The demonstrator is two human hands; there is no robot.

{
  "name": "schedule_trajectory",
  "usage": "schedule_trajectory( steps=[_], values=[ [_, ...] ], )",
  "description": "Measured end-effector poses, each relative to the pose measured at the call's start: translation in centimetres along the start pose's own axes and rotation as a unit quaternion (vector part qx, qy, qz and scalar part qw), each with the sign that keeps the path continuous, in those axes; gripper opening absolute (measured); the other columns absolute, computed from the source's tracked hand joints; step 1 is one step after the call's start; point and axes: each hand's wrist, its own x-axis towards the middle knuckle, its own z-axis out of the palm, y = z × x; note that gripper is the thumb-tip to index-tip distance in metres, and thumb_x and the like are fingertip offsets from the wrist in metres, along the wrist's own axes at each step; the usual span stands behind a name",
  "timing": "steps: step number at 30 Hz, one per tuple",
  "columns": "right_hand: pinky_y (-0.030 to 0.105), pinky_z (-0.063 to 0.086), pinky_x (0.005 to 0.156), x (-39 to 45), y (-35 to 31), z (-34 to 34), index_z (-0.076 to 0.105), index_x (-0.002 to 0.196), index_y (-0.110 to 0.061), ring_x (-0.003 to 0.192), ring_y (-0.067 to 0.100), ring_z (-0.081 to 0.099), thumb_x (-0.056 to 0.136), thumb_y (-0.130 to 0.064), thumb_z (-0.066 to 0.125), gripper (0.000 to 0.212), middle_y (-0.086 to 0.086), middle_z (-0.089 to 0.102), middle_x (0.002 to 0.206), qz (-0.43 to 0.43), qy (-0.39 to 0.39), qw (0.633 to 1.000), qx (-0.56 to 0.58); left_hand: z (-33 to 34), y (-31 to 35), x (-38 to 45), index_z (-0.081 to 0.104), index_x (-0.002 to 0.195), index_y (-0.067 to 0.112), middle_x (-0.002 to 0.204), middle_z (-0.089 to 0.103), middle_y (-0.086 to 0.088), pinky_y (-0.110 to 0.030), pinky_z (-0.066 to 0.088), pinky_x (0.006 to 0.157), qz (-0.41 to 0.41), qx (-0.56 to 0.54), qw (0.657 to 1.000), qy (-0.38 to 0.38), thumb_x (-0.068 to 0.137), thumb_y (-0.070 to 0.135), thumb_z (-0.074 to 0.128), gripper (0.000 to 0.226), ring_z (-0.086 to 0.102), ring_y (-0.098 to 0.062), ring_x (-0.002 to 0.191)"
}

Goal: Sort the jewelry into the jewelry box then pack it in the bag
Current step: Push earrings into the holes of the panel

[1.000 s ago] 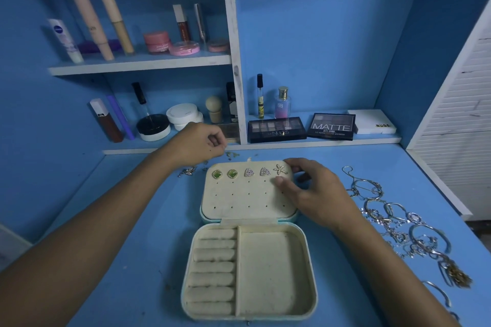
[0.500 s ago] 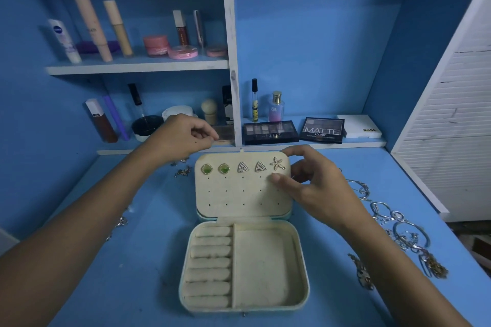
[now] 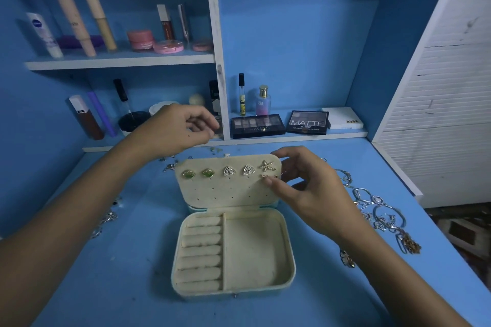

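The cream jewelry box [image 3: 255, 281] lies open on the blue table, its tray bare. Its raised lid [image 3: 225, 191] carries two green earrings [image 3: 198, 174], two triangle earrings [image 3: 239, 170] and a starfish earring [image 3: 267, 166]. My right hand [image 3: 310, 196] grips the lid's right edge, thumb on the front beside a small gold earring [image 3: 269, 176]. My left hand [image 3: 175, 130] hovers above the table behind the box, thumb and forefinger pinched on something too small to make out.
Silver bracelets and rings [image 3: 377, 210] lie in a heap right of the box, with a gold piece [image 3: 346, 259] nearer me. Small earrings [image 3: 170, 164] are scattered behind and left of the box. Makeup palettes [image 3: 256, 126] and bottles fill the shelves behind.
My left hand has lifted off the scattered earrings and moved right toward the lid. The right hand has shifted slightly on the lid's right edge. The camera has drifted.
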Motion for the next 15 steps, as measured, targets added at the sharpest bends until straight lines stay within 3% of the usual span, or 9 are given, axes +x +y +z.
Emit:
schedule_trajectory(
  steps=[5, 9, 15],
  values=[
    [0.025, 0.056, 0.069, -1.5, 0.1, -0.2, 0.064, 0.097, -0.026, 0.086, 0.012, 0.068, 0.083, -0.019, 0.08, 0.022, -0.008, 0.071, 0.089, -0.032, -0.005, 0.999, 0.019, 0.7, 1.5, -1.1, 0.072, 0.082, 0.023, 0.081, 0.073, 0.005, -0.009, 0.049, 0.069, 0.017, -0.025, 0.999, -0.018, 0.084, 0.009, 0.077, 0.015, 0.065, -0.002, 0.073],
    [0.029, 0.059, 0.075, -2.4, 1.2, -0.4, 0.067, 0.094, -0.021, 0.089, 0.017, 0.069, 0.081, -0.015, 0.082, 0.021, -0.008, 0.07, 0.09, -0.061, 0.0, 0.998, 0.017, 1.1, 2.6, -2.1, 0.076, 0.086, 0.025, 0.083, 0.075, 0.006, -0.021, 0.056, 0.077, 0.025, -0.027, 0.999, -0.031, 0.083, 0.017, 0.077, 0.009, 0.07, -0.013, 0.081],
    [0.032, 0.06, 0.077, -3.2, 2.7, -0.1, 0.072, 0.091, -0.013, 0.085, 0.013, 0.07, 0.08, -0.017, 0.08, 0.014, -0.01, 0.072, 0.088, -0.155, 0.028, 0.986, -0.058, 1.6, 4.2, -3.4, 0.077, 0.093, 0.027, 0.079, 0.074, 0.015, -0.013, 0.054, 0.076, 0.036, -0.036, 0.996, -0.07, 0.087, 0.017, 0.073, 0.011, 0.07, -0.001, 0.077]
  ],
)
